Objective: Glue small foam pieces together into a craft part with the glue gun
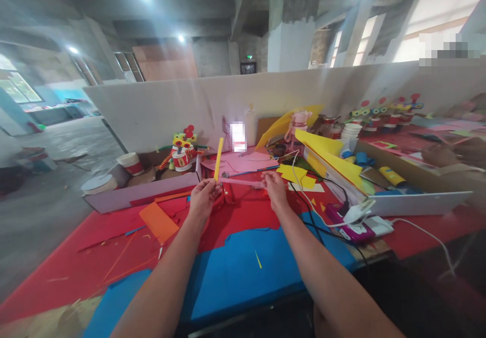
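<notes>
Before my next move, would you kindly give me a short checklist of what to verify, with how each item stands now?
1. Yellow strip gripped by the left hand: ok, it stands up from the fingers.
2. Right hand holding the pink strip: cannot tell; the strip lies between the hands, but the fingertips are unclear.
3. Blue sheet free of scraps between the forearms: not ok, a thin yellow scrap lies there.
4. White cable apart from the right forearm: ok, it runs beside it.
5. Orange sheet within left-hand reach: probably ok, it lies beside the left forearm.
</notes>
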Tool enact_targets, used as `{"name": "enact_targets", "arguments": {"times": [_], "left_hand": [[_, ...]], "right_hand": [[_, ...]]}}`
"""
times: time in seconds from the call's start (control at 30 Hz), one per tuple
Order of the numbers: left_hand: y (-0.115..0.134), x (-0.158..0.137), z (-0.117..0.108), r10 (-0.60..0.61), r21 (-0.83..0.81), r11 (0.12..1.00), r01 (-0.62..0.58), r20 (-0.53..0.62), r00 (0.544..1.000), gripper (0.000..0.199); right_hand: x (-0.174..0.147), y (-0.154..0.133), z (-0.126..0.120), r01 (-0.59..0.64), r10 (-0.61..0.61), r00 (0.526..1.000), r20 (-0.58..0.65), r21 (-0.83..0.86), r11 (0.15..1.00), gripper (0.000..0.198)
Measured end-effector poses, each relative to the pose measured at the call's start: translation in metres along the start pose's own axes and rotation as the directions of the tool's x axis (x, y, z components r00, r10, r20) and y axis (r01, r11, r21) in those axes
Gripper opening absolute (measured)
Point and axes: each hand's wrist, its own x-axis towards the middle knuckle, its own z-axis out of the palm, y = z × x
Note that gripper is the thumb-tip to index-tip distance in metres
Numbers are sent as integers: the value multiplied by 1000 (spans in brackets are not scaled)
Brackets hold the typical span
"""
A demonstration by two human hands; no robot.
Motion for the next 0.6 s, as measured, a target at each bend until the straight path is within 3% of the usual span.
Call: {"name": "enact_targets", "arguments": {"times": [0.03, 0.1, 0.13, 0.2, 0.27, 0.4, 0.6], "left_hand": [[-3, -1, 2, -41, -35, 999, 41, -6, 999, 18], [-10, -5, 8, -104, -67, 992, 105, 8, 995, 17], [-14, -7, 11, -125, -73, 989, 127, 28, 992, 17], [-22, -12, 17, -146, -75, 986, 152, 81, 986, 20], [-29, -16, 21, -133, -65, 988, 141, 113, 985, 23], [-38, -19, 24, -73, 27, 997, 70, 114, 991, 27], [-39, -22, 27, 12, 146, 989, -32, 141, 990, 25]], "right_hand": [[-4, 2, 8, -101, 100, 995, 9, 96, 990, 27], [-17, 4, 27, -273, 221, 944, 246, 200, 941, 23], [-23, 3, 37, -315, 230, 918, 323, 244, 917, 25], [-33, 0, 53, -294, 163, 918, 362, 343, 892, 31], [-38, -2, 62, -205, 89, 949, 304, 373, 905, 32], [-36, -1, 62, -93, 67, 991, 112, 245, 965, 34], [-35, -3, 55, -64, 49, 996, 81, 194, 979, 31]]}}
